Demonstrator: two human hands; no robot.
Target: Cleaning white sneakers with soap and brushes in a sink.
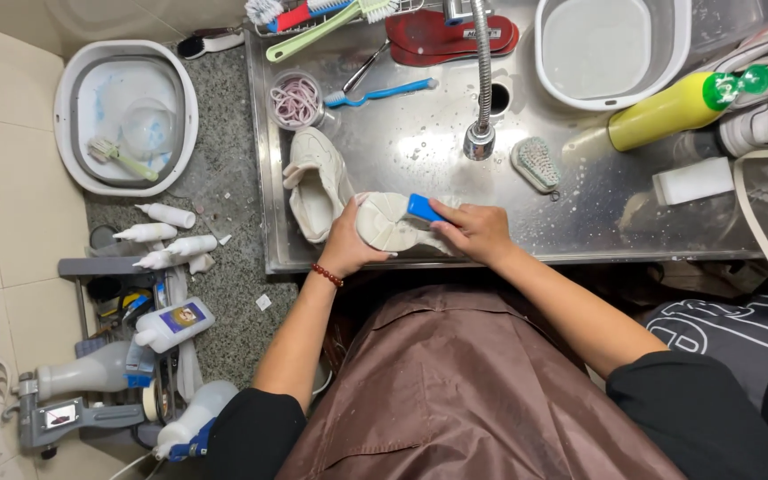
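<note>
Left hand [346, 244], fingers curled, grips one white shoe [384, 222] turned sole-up at the near edge of the steel sink [580, 204]. Right hand [477, 231] is closed around one blue-handled brush [423, 209], pressed on the sole. Second white shoe [317, 182] lies just left, touching the first. Count beyond: one grey scrub brush [535, 163], one blue toothbrush [380, 92], one yellow bottle [668, 108], two white basins [126, 116], three small white bottles [166, 233] on the counter.
</note>
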